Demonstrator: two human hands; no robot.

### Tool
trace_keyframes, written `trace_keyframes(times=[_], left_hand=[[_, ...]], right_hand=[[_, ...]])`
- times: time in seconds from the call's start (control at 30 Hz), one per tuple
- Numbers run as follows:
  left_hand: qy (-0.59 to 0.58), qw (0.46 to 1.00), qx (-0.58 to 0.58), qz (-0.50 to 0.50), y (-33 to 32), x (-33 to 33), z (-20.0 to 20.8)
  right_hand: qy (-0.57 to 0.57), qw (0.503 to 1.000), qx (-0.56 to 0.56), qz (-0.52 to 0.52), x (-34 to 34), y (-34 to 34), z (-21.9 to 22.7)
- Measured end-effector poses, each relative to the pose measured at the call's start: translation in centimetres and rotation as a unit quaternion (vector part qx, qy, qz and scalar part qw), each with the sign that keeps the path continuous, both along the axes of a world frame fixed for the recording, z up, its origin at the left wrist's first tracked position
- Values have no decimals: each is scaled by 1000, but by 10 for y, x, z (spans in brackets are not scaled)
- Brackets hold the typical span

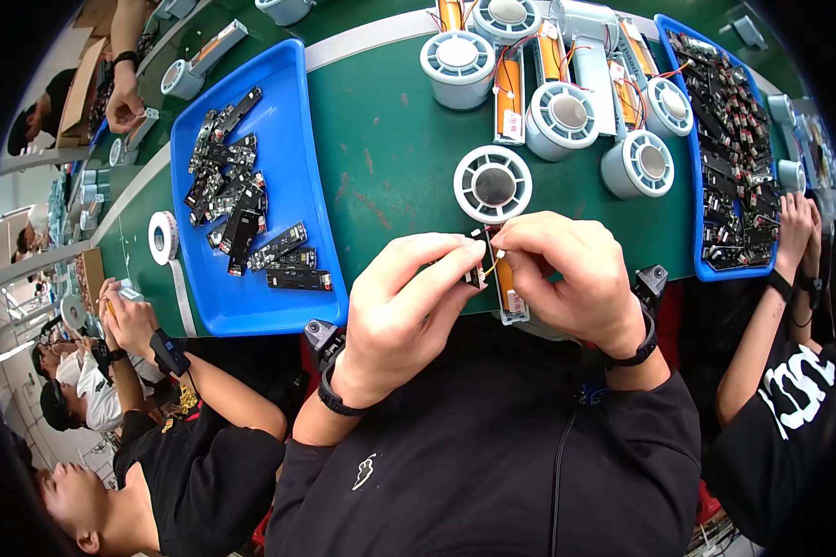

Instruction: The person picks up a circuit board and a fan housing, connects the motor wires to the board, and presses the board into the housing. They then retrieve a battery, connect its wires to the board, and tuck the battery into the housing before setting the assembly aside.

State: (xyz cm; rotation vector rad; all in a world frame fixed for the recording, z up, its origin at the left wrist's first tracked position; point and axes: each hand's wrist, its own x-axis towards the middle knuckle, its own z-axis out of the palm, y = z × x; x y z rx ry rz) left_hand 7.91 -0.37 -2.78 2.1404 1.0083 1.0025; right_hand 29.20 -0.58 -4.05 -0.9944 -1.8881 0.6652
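Observation:
Close to the table's near edge, my left hand (404, 302) is closed, pinching a small black circuit board (475, 276) between thumb and fingers. My right hand (576, 278) is also closed, its thumb and forefinger on a small white plug (500, 253) with thin wires beside the board. Whether the plug sits in the board I cannot tell, as fingertips cover part of it. Under both hands lies a light blue handheld fan body with an orange battery (508, 286) in its open handle. Its round slotted head (492, 184) points away from me.
A blue tray (297, 186) with several black circuit boards is at left, next to a white tape roll (163, 238). Several fan units (562, 121) with orange batteries stand at the back. Another board-filled blue tray (736, 273) is at right. Co-workers' hands (132, 325) are on both sides.

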Motion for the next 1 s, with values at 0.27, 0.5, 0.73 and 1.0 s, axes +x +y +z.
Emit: trace_keyframes(times=[0.27, 0.5, 0.73, 1.0], left_hand=[[1, 1000, 18, 6, 3, 2, -1], [5, 1000, -1, 7, 3, 4, -1], [4, 1000, 23, -5, 7, 2, -5], [-4, 996, 93, 13, 3, 2, -8]], right_hand=[[-31, 999, 13, 32, 4, 4, -1], [-44, 996, 75, 17, 4, 8, -5], [-111, 993, 47, 10, 7, 1, 2], [37, 999, -35, -6, -9, -10, 10]])
